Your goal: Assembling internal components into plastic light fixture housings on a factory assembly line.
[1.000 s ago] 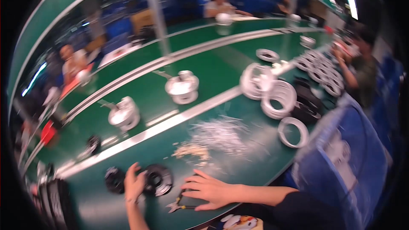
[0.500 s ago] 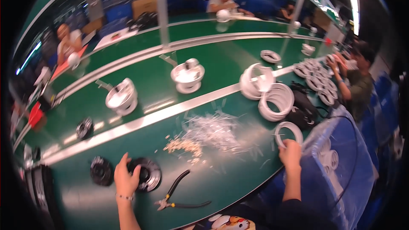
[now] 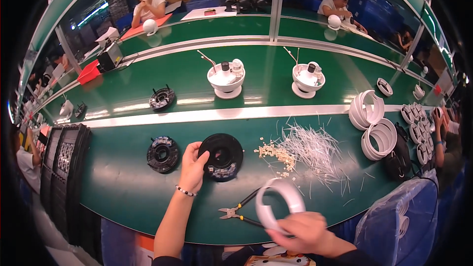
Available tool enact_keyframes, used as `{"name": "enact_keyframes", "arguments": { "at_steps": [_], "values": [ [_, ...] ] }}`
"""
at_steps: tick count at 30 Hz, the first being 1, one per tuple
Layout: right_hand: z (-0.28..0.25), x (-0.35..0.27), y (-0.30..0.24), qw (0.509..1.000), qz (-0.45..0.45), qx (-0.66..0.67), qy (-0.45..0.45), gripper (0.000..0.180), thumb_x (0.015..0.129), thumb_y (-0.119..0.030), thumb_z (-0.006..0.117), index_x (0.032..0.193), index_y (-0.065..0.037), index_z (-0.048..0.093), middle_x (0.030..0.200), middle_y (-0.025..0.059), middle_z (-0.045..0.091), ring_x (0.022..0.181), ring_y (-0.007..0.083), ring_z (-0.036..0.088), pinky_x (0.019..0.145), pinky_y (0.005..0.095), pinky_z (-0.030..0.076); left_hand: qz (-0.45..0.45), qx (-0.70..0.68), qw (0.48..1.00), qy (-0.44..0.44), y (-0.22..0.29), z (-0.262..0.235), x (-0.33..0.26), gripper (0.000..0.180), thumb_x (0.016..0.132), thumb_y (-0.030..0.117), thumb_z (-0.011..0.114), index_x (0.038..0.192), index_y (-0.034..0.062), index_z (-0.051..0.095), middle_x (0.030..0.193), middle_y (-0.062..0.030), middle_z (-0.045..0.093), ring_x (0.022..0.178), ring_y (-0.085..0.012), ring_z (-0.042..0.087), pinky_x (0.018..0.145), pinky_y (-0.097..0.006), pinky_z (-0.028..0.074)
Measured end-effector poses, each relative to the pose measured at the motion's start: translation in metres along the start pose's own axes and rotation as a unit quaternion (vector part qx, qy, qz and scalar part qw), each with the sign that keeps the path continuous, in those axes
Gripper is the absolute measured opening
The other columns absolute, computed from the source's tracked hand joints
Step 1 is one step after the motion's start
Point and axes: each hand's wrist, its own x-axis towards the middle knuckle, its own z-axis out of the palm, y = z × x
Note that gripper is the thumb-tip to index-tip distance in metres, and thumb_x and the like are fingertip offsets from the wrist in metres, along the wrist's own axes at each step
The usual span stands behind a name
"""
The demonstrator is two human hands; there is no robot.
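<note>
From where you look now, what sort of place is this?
Probably a factory assembly line: a long green workbench holds cutting pliers and thin white strips, with similar bowl-shaped units beyond.

From my remote view I see a round black disc (image 3: 224, 143) held face-on over the desk (image 3: 123, 192), electronics (image 3: 224, 172) along its lower edge, and, to its right, a motion-blurred white ring (image 3: 291, 195) held tilted.

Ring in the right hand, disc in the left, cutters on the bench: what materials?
White ring: probably moulded plastic; uniform white, smooth look, though motion blur hides its finish.
Black disc: likely plastic, even dark surface; could be coated metal.
Cutters: grey metallic head, likely steel; black handles with yellow accents suggest plastic or rubber sleeves.
</note>
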Motion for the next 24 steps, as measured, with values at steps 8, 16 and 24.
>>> {"name": "enact_keyframes", "arguments": {
  "at_steps": [8,16,24],
  "values": [
    [0.089,0.018,0.013,0.988,0.099,0.074,-0.094,0.018,0.067,-0.018,0.066,0.073,-0.004,0.058,0.061,0.0059,0.049,0.051,0.0222,0.053,0.046,0.0315,0.043,-0.029,-0.181,0.983,0.027,-0.007,0.02,-0.007,0.027,0.085,-0.002,0.04,0.11,0.0026,0.032,0.103,-0.0146,0.054,0.094,-0.0199,0.055,0.078,-0.032,0.047],
    [0.053,0.04,0.017,0.946,0.091,-0.097,-0.296,0.09,0.053,-0.043,0.075,0.124,-0.005,0.035,0.133,0.0212,0.019,0.122,0.0457,0.015,0.095,0.0617,0.012,0.005,-0.197,0.98,0.023,-0.003,0.021,-0.011,0.03,0.085,-0.002,0.039,0.113,0.0028,0.029,0.109,-0.0154,0.05,0.098,-0.0207,0.053,0.081,-0.033,0.047],
    [0.047,0.039,0.03,0.96,0.131,-0.046,-0.242,0.103,0.051,-0.041,0.076,0.128,0.001,0.023,0.129,0.0281,0.021,0.118,0.0433,0.024,0.097,0.0498,0.021,0.052,-0.249,0.967,0.0,-0.008,0.026,-0.005,0.048,0.081,-0.008,0.038,0.125,0.0046,0.025,0.119,-0.0135,0.043,0.11,-0.0215,0.044,0.091,-0.036,0.039]
  ]
}}
